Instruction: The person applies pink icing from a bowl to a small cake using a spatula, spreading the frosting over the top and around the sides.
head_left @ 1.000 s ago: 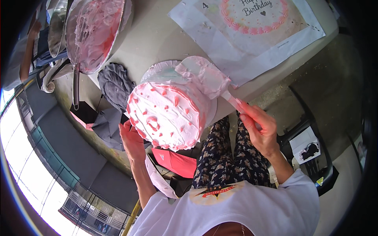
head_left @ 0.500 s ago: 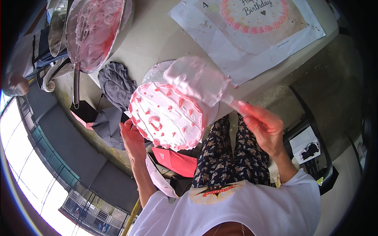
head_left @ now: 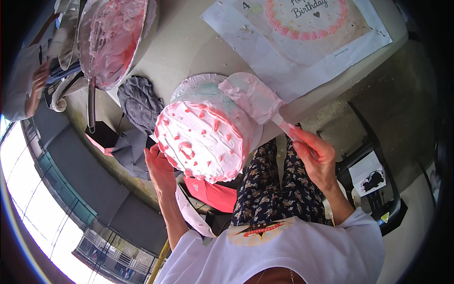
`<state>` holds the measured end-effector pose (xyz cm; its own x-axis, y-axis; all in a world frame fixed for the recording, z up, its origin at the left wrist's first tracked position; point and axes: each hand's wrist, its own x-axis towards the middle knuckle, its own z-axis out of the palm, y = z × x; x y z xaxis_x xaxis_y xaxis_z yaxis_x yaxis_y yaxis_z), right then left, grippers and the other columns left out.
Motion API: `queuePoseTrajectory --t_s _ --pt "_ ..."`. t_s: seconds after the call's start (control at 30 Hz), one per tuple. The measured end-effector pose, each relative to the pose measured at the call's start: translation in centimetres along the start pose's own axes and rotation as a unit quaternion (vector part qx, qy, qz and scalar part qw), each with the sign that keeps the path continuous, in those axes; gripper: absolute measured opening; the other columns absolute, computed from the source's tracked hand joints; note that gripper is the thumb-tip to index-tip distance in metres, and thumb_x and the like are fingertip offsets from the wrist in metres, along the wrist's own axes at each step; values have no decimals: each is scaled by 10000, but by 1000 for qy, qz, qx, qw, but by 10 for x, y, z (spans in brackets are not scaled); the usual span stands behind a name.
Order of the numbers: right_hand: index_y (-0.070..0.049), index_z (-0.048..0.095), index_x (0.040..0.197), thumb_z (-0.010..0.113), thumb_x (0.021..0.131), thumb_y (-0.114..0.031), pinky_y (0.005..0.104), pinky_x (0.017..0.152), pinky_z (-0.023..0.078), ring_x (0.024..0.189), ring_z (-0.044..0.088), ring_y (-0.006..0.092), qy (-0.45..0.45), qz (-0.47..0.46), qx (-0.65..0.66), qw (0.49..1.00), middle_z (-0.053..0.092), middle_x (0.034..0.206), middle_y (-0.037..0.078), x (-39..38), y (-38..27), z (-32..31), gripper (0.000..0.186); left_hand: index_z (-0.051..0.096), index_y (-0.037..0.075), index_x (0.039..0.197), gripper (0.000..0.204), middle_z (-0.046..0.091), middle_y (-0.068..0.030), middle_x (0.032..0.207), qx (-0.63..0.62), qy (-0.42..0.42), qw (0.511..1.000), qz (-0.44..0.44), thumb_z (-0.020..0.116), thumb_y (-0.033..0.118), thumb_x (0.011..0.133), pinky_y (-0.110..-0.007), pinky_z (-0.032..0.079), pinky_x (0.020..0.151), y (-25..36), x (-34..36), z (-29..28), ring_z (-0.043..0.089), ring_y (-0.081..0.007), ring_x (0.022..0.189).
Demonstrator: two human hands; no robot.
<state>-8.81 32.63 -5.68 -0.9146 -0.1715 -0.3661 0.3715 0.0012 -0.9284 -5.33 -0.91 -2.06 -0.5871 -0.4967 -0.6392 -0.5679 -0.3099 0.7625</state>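
Note:
A tall round cake (head_left: 203, 146) with pinkish-white frosting and small pink dabs on top stands at the near edge of the table. Beneath it shows a pale round board (head_left: 195, 83). My right hand (head_left: 318, 156) grips the handle of a broad spatula (head_left: 253, 97), whose blade is coated in pale pink frosting. That blade lies against or very close to the cake's right side, where a greenish tint shows through. Close beside the cake's left edge is my left hand (head_left: 161, 169), fingers apart and holding nothing; whether its fingertips touch the frosting I cannot tell.
A bowl of pink frosting (head_left: 116, 42) with a whisk (head_left: 91, 104) stands at the far left, near a crumpled dark cloth (head_left: 139, 102). A printed cake picture (head_left: 321, 61) lies at the far right. Another person's hand (head_left: 39, 83) shows at the left. A black chair (head_left: 373, 165) stands right.
The spatula has moved off the cake's top edge, rightward and down along its side. My right hand has shifted slightly. At the far left, the other person's arm has moved.

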Motion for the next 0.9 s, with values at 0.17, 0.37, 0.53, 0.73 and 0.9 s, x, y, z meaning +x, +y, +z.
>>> queuePoseTrajectory --t_s 0.17,0.37,0.53,0.73,0.9 --pt "-8 592 1141 576 850 18 230 746 472 889 610 133 -6 24 31 999 650 1023 111 -5 1 -3 293 461 23 1057 510 585 -144 1027 8 -9 1000 1 349 505 934 -317 453 846 -1 1 -2 579 -178 962" --pt "-9 587 1152 570 866 5 167 640 438 780 540 52 -7 67 71 995 639 1030 76 -4 -9 -2 287 461 22 1047 504 584 -129 1001 8 -15 1000 11 341 499 938 -302 434 845 -1 0 1 567 -167 946" --pt "-6 580 1163 563 873 3 158 601 409 735 503 32 -9 96 110 989 632 1040 66 -5 -12 -2 290 464 27 1037 495 587 -124 1010 -3 -19 1000 7 339 496 940 -300 434 837 -1 -1 2 566 -165 943" --pt "-8 574 1172 556 877 4 155 583 390 692 476 24 -18 84 99 991 632 1008 56 -11 -11 -4 296 468 28 1032 487 590 -125 1014 -6 -24 1000 7 340 489 941 -310 437 851 -1 0 -1 567 -171 957" --pt "-6 575 1171 558 875 5 155 591 392 701 484 27 -20 101 106 989 632 980 45 -8 -13 -2 297 469 27 1032 488 591 -128 1020 -1 -21 1000 -2 343 489 940 -311 441 851 -2 1 -1 569 -174 961"
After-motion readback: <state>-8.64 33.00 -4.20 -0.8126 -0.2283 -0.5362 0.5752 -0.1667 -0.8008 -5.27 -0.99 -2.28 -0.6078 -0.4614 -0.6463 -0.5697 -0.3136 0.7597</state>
